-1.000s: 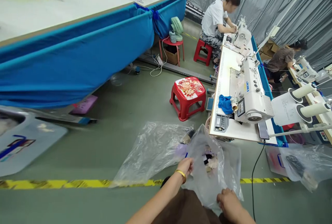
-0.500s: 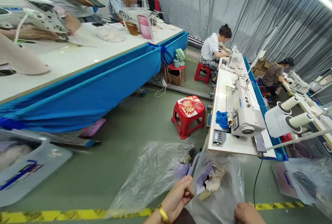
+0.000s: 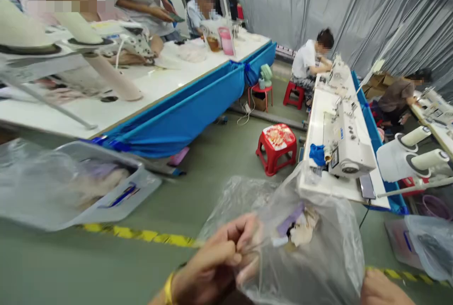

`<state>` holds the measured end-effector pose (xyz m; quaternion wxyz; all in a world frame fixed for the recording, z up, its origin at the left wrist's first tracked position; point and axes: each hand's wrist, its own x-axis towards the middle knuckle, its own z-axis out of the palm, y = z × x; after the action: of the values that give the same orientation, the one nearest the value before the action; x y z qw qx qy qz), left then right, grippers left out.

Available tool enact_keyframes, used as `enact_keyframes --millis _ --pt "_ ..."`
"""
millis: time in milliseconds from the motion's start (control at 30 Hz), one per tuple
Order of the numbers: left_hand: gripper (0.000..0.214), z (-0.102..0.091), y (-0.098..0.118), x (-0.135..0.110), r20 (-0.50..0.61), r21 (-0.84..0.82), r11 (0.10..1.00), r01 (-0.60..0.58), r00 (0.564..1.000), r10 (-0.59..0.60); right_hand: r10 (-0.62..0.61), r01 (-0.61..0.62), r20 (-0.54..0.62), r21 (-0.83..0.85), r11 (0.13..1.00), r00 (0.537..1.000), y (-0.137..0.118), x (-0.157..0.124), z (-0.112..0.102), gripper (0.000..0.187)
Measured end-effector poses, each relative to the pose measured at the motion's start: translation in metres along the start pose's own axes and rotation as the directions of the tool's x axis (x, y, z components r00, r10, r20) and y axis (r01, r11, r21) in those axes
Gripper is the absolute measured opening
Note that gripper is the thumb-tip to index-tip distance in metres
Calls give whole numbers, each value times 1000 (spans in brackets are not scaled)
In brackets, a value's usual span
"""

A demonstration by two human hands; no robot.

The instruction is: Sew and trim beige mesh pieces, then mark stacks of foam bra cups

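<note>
Can't see right hand whole: cut off by bottom edge, with fingers mostly out of sight; can't tell whether closed on clear bag or just touching right side of it. Can see left hand better, though blurred, with bracelet cropped low. Hard to make out cloth scraps through hazy plastic; can't tell if inside bag or underneath. Partly hidden behind bag: near end of sewing table and plastic sheet. Pinches bag's left edge between thumb and fingers of left hand. Spreads bag between both hands, with scraps to right of left hand, apart from both.
</note>
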<state>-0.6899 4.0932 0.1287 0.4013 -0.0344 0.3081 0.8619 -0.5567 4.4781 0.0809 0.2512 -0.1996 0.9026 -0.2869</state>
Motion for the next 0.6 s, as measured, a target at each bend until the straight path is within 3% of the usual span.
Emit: enact_keyframes --millis 67,167,233,333,433,500,600 --pt "33 1 9 -13 23 43 999 0 1000 -1 -129 127 37 44 991 991 -37 -9 -23 10" --pt "27 -8 9 -19 -58 113 993 17 998 -10 -127 117 92 104 988 988 -71 1 -38 22" --pt "20 -21 1 -15 -200 184 982 50 980 -13 -65 52 106 123 991 992 -74 17 -23 25" --pt "18 -48 -17 -7 -411 289 944 160 911 -28 14 -36 180 120 992 984 -63 39 24 22" --pt "21 -72 -33 -6 -532 282 930 234 845 -51 39 -71 272 108 992 961 -54 53 64 18" --pt "22 -80 -40 -9 -570 257 933 251 819 -63 60 -87 294 80 993 954 -52 56 74 17" --pt "23 -79 -43 -16 -564 229 942 247 822 -78 102 -119 301 39 992 948 -47 56 71 18"
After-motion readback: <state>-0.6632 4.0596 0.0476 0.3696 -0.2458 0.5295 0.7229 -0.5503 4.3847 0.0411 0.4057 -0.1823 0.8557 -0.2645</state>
